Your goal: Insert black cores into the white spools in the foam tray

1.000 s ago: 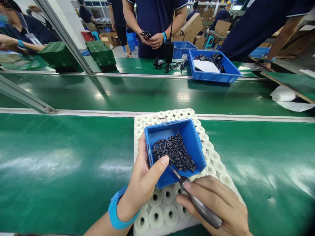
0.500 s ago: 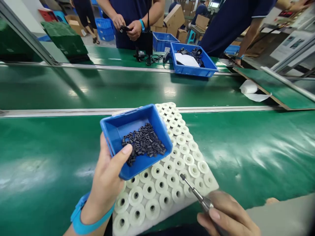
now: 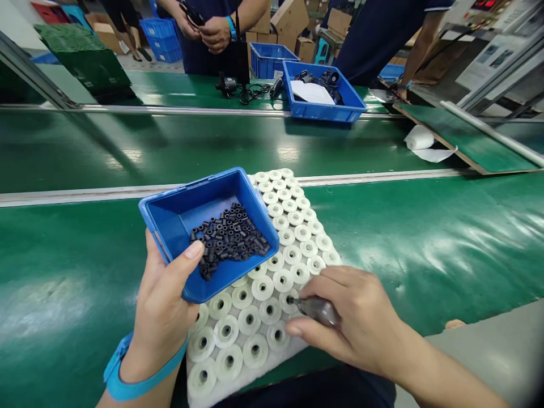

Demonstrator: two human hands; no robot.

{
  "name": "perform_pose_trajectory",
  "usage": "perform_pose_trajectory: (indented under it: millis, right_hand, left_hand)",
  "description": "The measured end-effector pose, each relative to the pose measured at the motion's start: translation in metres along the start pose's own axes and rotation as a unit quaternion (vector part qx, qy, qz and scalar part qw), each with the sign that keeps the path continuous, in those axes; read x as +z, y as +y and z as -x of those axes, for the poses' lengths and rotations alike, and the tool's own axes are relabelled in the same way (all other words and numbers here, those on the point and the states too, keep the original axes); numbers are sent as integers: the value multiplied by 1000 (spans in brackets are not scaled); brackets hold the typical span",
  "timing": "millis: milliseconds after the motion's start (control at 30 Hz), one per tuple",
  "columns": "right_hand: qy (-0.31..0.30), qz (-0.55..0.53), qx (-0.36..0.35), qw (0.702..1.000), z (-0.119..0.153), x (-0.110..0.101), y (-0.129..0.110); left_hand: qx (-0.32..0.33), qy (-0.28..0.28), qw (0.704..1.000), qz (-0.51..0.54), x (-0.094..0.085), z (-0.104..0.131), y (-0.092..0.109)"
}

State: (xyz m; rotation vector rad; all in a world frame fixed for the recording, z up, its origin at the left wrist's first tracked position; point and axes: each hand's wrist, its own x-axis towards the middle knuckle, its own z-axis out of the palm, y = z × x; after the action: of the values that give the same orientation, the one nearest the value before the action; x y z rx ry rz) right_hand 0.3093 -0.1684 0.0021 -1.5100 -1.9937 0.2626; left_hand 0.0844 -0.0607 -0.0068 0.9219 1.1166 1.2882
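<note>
A: Left hand (image 3: pixel 165 300) status?
B: Closed on the blue bin (image 3: pixel 165 218). Thumb is hooked over the wall, its tip by the black sleeves (image 3: pixel 232 232); fingers are partly hidden behind. Bin is held above the left side of the foam block (image 3: pixel 221 392), part of which is covered by it.
A: Sleeves?
B: Loose heap on the bin floor, far left corner left bare.
A: Right hand (image 3: pixel 361 317)?
B: Closed around the handle of the hand tool (image 3: pixel 317 310). Tip is pointed at the hole of a white ring (image 3: pixel 289 300) near the block's near right corner. Depth can't be told, view is blurred there.
A: Block location?
B: Laid on the green worktop (image 3: pixel 391 226), between the white strip (image 3: pixel 361 179) at the far edge and the near edge. Rows of white rings are carried on it; dark centres are seen in many of the near ones.
A: Beyond the strip?
B: Blue crate (image 3: pixel 325 113) with black parts and a white sheet, white roll (image 3: pixel 419 137) to its right. Behind, a dark item (image 3: pixel 192 14) is held by a person in navy.
</note>
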Motion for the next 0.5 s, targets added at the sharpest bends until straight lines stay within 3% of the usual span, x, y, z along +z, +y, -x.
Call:
perform_pose_trajectory:
  millis: [67, 133, 200, 267, 333, 433, 500]
  right_hand:
    - [-30, -44, 1, 999, -19, 6, -1]
    - [-56, -177, 11, 983, -29, 17, -3]
    - [-77, -340, 48, 936, -30, 30, -5]
    - [-74, -435, 81, 894, -25, 43, -8]
    - [-43, -449, 101, 887, -21, 53, -9]
    - [7, -416, 108, 903, -18, 62, -9]
    - [4, -402, 94, 911, -20, 64, -9]
  left_hand:
    - [12, 10, 1000, 19, 3, -4, 4]
    - [20, 12, 999, 40, 4, -8, 8]
    - [17, 1, 998, 53, 3, -11, 10]
    - [15, -11, 998, 59, 0, -13, 10]
    - [25, -5, 998, 55, -3, -13, 8]
    - [29, -8, 998, 46, -3, -12, 6]
    - [23, -7, 999, 44, -2, -11, 5]
